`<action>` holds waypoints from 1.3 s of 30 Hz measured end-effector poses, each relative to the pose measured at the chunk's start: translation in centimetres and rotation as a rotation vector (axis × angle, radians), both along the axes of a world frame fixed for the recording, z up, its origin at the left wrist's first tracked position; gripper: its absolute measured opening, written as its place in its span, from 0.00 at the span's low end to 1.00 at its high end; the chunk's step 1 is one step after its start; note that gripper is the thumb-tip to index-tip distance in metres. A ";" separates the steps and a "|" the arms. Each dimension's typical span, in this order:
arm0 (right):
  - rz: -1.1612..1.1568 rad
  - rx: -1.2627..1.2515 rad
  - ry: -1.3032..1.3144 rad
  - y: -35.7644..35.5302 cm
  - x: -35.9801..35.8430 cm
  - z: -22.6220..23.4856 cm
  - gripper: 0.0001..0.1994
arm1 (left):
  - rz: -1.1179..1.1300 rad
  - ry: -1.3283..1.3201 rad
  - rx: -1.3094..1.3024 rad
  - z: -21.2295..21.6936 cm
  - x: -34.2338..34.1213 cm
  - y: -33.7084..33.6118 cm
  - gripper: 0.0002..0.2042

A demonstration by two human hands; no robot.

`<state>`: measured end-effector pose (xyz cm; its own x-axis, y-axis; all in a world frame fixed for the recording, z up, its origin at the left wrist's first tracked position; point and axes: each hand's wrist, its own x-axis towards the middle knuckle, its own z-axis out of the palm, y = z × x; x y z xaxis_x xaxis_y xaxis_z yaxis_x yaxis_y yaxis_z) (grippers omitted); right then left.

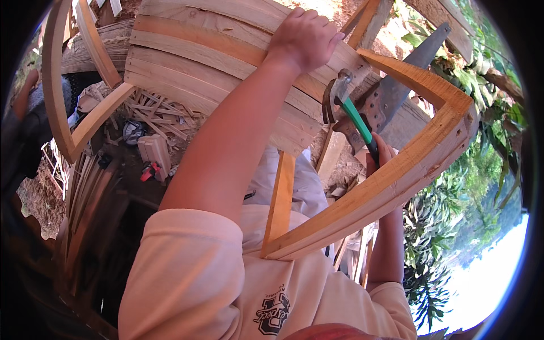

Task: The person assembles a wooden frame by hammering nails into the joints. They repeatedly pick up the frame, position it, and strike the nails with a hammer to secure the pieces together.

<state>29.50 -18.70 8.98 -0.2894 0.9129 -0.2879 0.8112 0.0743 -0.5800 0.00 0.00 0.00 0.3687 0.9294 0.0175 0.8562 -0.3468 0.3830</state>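
Daylight scene, strong sun from the upper right. Pale planks [226, 62] at top centre are brightly lit, near glare on their lightest faces. Sky patch [487, 272] at lower right is blown out to white, no detail. Left side deep in shadow: the ground under the scrap wood [153, 113] reads dark, detail lost toward the lower left. Heavy fisheye bending: the wooden frame [396, 175] curves though its rails are likely straight. Black vignette rings the whole picture. Focus sharp at centre; foliage [447, 192] at right softens and smears toward the rim. No motion blur on the hammer [351, 110].
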 end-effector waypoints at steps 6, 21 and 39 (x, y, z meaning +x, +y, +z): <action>-0.110 -0.177 0.177 0.0 -0.2 1.1 0.23 | -0.016 0.058 0.120 0.0 -0.2 -0.2 0.15; 0.027 -0.321 0.003 3.1 -4.2 4.8 0.17 | -0.051 0.067 0.064 0.0 -0.2 0.0 0.16; 0.320 0.340 -0.041 2.9 -4.0 3.6 0.32 | -0.068 0.070 0.105 0.6 -0.3 0.2 0.14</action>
